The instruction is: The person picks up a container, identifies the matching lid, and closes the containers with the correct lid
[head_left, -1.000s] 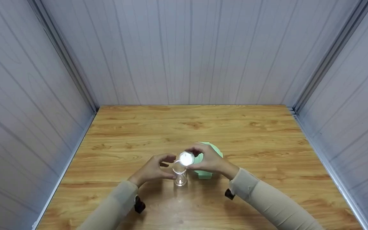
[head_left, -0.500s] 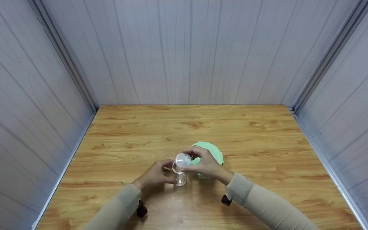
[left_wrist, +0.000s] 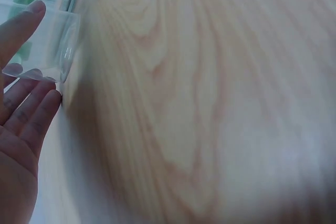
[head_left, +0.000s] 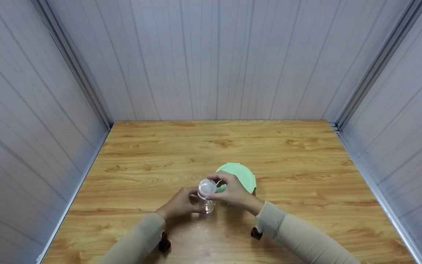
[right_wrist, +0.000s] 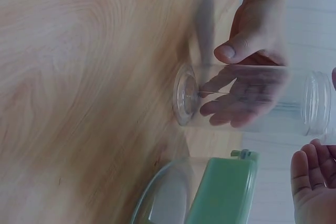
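A tall clear jar (head_left: 208,207) stands upright on the wooden table (right_wrist: 79,103). My left hand (head_left: 181,202) grips its side, the thumb on the near side and the fingers behind the clear wall (right_wrist: 273,98). Over the jar's mouth, my right hand (head_left: 234,190) pinches a round translucent lid (head_left: 207,187) between thumb and fingers. The lid covers the mouth in the head view. In the right wrist view only a few right-hand fingers (right_wrist: 310,174) show beside the jar's ringed neck (right_wrist: 316,103), with the lid mostly out of frame.
Just behind the right hand sits a round clear container with a pale green lid (head_left: 245,176), its green clip (right_wrist: 223,187) facing the jar. Grey-white panel walls (head_left: 211,62) enclose the table at the back and both sides.
The right hand has brought the lid left and down from beside the jar onto its mouth. My left hand has closed in from beside the jar to grip it.
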Available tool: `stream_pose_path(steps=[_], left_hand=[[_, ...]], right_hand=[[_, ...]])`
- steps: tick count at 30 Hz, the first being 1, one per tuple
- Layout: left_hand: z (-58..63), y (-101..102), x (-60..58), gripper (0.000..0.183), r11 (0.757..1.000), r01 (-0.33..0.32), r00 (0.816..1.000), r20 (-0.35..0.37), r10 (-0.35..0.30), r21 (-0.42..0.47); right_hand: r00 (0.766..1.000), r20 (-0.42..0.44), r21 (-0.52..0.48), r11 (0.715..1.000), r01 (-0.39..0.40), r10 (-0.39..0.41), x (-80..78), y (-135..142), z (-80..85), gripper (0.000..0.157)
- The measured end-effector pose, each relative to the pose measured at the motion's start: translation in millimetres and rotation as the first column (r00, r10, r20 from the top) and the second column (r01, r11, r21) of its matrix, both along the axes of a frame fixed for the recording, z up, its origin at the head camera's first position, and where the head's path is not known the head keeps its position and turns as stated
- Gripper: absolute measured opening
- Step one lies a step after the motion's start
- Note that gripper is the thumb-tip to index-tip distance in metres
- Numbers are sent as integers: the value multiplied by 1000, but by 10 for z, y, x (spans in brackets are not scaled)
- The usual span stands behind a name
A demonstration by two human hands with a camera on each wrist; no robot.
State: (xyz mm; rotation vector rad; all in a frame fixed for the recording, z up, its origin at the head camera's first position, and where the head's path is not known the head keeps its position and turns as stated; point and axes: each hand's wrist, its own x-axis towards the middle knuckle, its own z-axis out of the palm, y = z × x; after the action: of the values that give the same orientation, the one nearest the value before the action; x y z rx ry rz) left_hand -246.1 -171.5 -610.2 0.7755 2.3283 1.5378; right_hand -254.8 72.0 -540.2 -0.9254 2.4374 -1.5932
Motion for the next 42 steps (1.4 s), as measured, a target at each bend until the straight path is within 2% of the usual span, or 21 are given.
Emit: stream_pose_path(steps=[3, 9, 13, 22, 34, 39, 42], left_hand=[[-17, 7, -3, 47, 1000, 3, 1000, 3, -3, 8], [-24, 30, 10, 48, 999, 2, 998, 69, -5, 44], [-24, 46, 12, 45, 998, -1, 997, 83, -4, 59], [-5, 57, -28, 42, 1000, -10, 999, 53, 9, 28], [25, 38, -22, 43, 1000, -6, 998, 58, 5, 8], [14, 16, -31, 42, 999, -12, 1000, 2, 12, -39], [10, 10, -31, 43, 999, -10, 1000, -3, 10, -49]], right_hand=[[1000, -5, -3, 1000, -4, 4, -3, -15, -12, 51], [1000, 23, 2, 1000, 2, -2, 17, -29, -14, 54], [999, 35, 9, 1000, 5, -5, 36, -25, -5, 54], [999, 47, 27, 1000, 6, -7, 13, -22, 7, 56], [999, 54, 55, 998, -13, 10, 26, -48, 45, 52], [999, 43, 73, 997, 15, -18, 45, -91, 50, 49], [998, 28, 86, 995, 49, -52, 72, -117, 39, 48]])
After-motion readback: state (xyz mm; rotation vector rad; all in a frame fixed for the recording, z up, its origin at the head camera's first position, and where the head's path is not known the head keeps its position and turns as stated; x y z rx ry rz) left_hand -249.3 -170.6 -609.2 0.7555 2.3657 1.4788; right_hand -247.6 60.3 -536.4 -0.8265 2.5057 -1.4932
